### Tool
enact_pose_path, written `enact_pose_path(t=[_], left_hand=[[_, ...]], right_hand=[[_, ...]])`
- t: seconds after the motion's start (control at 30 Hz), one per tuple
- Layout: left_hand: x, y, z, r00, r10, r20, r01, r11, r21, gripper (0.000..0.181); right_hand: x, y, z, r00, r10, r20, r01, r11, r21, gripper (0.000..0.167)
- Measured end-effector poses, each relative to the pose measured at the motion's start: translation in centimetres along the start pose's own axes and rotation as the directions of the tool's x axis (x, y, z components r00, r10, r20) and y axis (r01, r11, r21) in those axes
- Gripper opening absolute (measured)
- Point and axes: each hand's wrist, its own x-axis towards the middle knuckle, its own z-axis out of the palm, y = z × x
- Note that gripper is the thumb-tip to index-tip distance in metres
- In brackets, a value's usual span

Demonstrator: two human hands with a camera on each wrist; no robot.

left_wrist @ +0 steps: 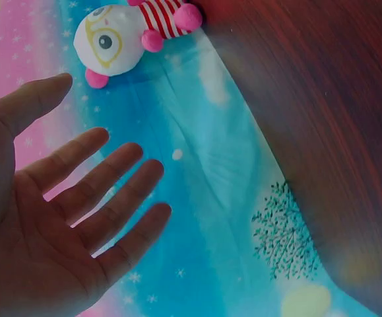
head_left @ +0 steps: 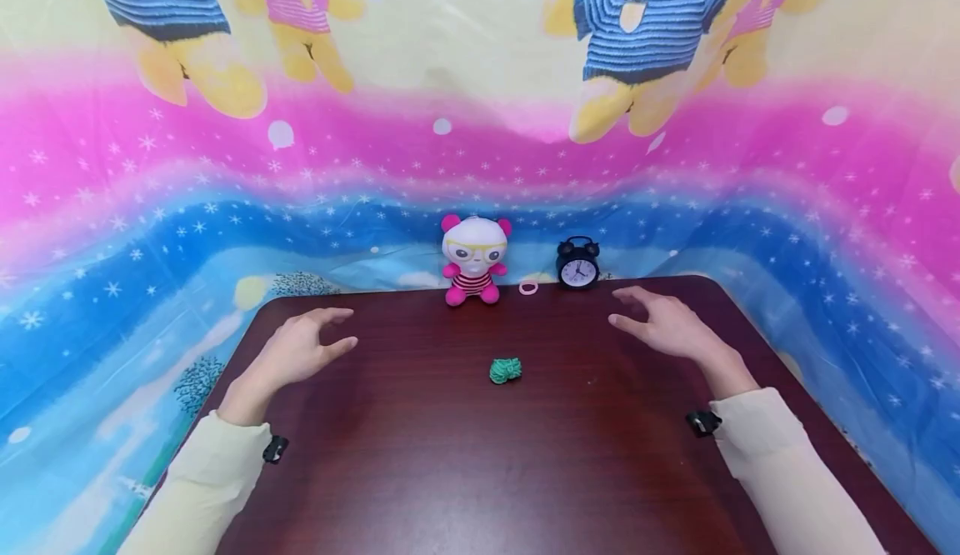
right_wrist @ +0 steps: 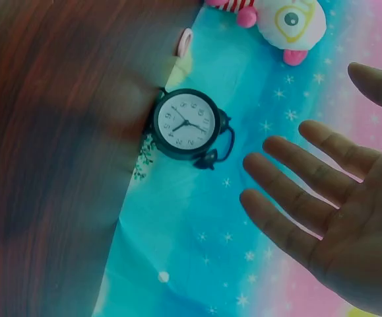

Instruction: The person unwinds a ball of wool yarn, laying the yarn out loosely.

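Observation:
Both hands are held over the dark wooden table, apart from each other and holding nothing. My left hand (head_left: 296, 348) is over the table's left side, thumb and fingers spread; the left wrist view shows the same hand (left_wrist: 65, 211) with its palm bare. Over the right side is my right hand (head_left: 671, 326), nearest to the black alarm clock (head_left: 577, 265). In the right wrist view this hand (right_wrist: 336, 205) has its fingers extended beside the clock (right_wrist: 185, 123). Between the hands, a small green bundle (head_left: 505, 370) lies on the table.
A pink and white plush panda (head_left: 474, 259) sits at the table's back edge, with a pale pink ring (head_left: 528, 287) between it and the clock. Patterned cloth (head_left: 480, 155) hangs behind and along both sides of the table (head_left: 450, 472).

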Motion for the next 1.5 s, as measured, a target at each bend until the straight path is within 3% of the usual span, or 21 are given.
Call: enact_pose_path(t=[0.57,1.13,1.5], left_hand=[[0.4,1.4,3.0,0.996,-0.024,-0.08,0.004,0.972,-0.235,0.037],[1.2,3.1,5.2,0.993,-0.019,-0.117,-0.018,0.951,-0.31,0.034],[2.1,4.5,6.9,0.994,-0.006,-0.107,-0.033,0.936,-0.351,0.032]], right_hand=[[0.5,-1.2,2.5,1.0,-0.007,0.007,0.006,0.988,0.151,0.049],[1.3,-3.0,5.5,0.999,-0.038,0.004,0.035,0.971,0.235,0.036],[1.6,-3.8,7.1,1.0,-0.021,0.022,0.015,0.97,0.244,0.031]])
